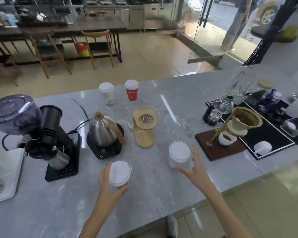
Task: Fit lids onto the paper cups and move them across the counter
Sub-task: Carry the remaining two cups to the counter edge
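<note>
4 lidded paper cups stand on the grey marble worktop (162, 194). Near its front edge, the left hand (108, 188) wraps a red cup (119, 175) under its white lid, thumb and fingers clamped on the wall; what the cup holds is hidden by the lid. Just to the right, a white cup (179, 154) with a white lid stands between the spread fingers of the right hand (196, 170); the thumb lies at its base and the fingers rise beside its right wall, apart, and I cannot tell whether they touch it. Toward the worktop's far edge stand 2 more capped cups side by side: a white cup with a teal pattern (107, 94) and a red cup with white script (131, 90) that seems to be a cola logo, too blurred to read surely. Between the 2 pairs sit a steel gooseneck kettle (103, 130) on its black base and an empty glass dripper on a wooden stand (144, 125). At the right end, a paper filter (247, 120) holding dark coffee grounds hangs over a white ceramic cup (227, 138) containing dark liquid.
</note>
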`<control>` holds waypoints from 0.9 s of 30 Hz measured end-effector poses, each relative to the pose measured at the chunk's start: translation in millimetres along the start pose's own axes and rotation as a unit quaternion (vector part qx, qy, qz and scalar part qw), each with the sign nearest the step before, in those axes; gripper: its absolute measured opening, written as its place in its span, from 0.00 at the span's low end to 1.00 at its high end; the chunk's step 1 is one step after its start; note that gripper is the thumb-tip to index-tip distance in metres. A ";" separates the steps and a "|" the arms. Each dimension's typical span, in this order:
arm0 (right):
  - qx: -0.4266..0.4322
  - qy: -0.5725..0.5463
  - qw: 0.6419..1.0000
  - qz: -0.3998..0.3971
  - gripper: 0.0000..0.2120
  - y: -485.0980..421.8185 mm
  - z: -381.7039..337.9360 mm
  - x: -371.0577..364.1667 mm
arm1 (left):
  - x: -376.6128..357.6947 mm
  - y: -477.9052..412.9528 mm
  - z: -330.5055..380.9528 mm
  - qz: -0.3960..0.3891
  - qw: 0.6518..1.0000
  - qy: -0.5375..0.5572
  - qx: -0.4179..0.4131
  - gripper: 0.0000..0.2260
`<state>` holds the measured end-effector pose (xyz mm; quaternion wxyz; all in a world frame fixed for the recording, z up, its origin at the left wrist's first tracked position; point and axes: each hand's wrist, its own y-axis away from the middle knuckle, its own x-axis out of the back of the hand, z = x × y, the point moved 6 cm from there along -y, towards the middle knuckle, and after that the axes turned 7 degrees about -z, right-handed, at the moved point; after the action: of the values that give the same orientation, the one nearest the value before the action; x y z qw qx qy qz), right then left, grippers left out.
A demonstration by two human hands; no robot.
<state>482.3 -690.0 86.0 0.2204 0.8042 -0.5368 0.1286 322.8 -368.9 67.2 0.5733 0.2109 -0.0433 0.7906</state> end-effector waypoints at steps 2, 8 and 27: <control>0.057 0.042 0.997 -0.011 0.52 -21.3 -5.4 -5.5 | -8.1 -8.1 4.6 0.015 1.000 0.013 0.017 0.43; 0.087 0.059 0.994 0.017 0.45 -47.1 14.8 -10.5 | -23.6 -8.1 4.1 0.151 0.987 0.037 0.048 0.39; 0.244 0.002 0.968 -0.054 0.40 -103.6 -180.2 131.8 | 43.0 -48.5 263.2 0.107 0.981 -0.005 -0.162 0.26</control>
<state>634.5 -673.6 278.7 0.0256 0.8612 -0.4445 0.2450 431.5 -395.9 314.1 0.5120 0.1137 -0.1957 0.8286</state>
